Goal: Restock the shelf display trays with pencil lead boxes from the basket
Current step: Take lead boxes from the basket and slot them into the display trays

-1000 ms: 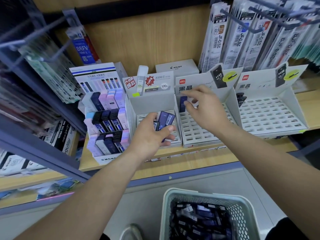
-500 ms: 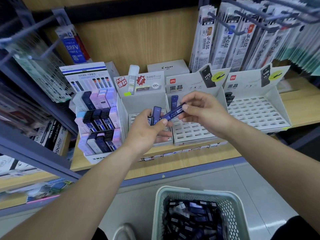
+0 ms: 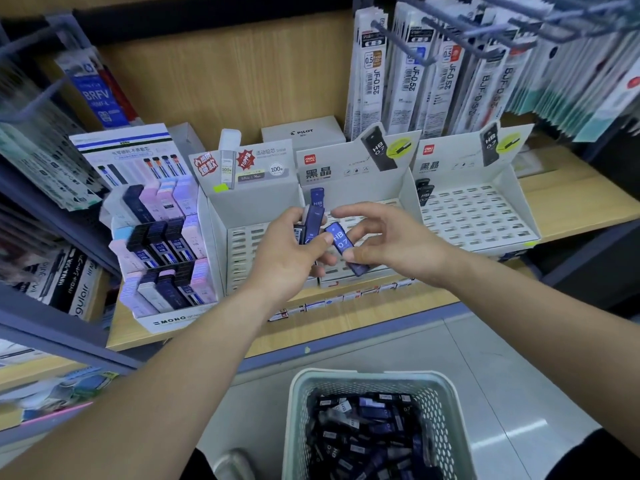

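One dark-blue plastic lead box (image 3: 317,199) now stands in the white slotted tray's (image 3: 362,188) back-left corner, and the right hand (image 3: 394,240) pinches the next box (image 3: 341,241) from the left hand's (image 3: 287,254) gripped bundle (image 3: 311,220) (many slots remain).

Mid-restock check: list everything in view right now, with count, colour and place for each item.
Left tray: one, white, behind left hand.
Middle tray: one, white, shelf centre.
Standing box: one, blue, middle tray's back left.
Right tray: one, white, shelf right.
Black boxes: about two, right tray's back left.
MONO display: one, white, pastel and dark boxes, shelf left.
Pilot box: one, white, behind trays.
Refill packs: many, clear, hooks upper right.
Basket: one, pale green, below shelf.
Loose boxes: many, dark blue, in basket.
Left hand: grips spare boxes, a few, blue.
Right hand: pinches one blue HB 0.7 box.
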A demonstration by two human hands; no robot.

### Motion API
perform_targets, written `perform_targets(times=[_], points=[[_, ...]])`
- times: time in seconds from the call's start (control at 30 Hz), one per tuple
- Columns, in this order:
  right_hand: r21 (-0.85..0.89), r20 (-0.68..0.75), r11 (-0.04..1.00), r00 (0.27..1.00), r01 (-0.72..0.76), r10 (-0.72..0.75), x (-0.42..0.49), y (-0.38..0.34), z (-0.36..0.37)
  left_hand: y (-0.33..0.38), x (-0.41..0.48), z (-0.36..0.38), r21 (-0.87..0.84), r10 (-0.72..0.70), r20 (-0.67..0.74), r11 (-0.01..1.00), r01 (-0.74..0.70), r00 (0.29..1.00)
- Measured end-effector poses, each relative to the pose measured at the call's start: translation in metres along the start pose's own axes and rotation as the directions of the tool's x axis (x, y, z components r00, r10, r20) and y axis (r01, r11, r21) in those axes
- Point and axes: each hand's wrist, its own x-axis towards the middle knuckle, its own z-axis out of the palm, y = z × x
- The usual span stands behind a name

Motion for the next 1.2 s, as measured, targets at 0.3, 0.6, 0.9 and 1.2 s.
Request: perform_targets(times=[0.3, 0.6, 0.9, 1.2], points=[[-0.086, -0.456, 0.996, 0.888, 0.013, -0.051, -0.012, 0.017, -0.082, -0.006, 0.011, 0.032, 0.126, -0.047, 0.078, 0.991, 0.037, 0.996], [-0.355, -0.667, 0.930, 0.723, -0.097, -0.179, 0.007, 0.050, -0.134, -0.013, 0.020, 0.066, 0.179, -0.100, 0.187, 0.982, 0.067, 0.977], [-0.457, -0.643, 0.875, 0.740, -0.162, -0.199, 0.023, 0.061, -0.135, -0.017, 0.022, 0.072, 0.165, -0.094, 0.190, 0.984, 0.062, 0.977], [-0.661, -0.505, 0.736, 0.812, -0.147, -0.291, 0.028, 0.073, -0.131, -0.009, 0.016, 0.066, 0.140, -0.069, 0.204, 0.989, 0.040, 0.976]])
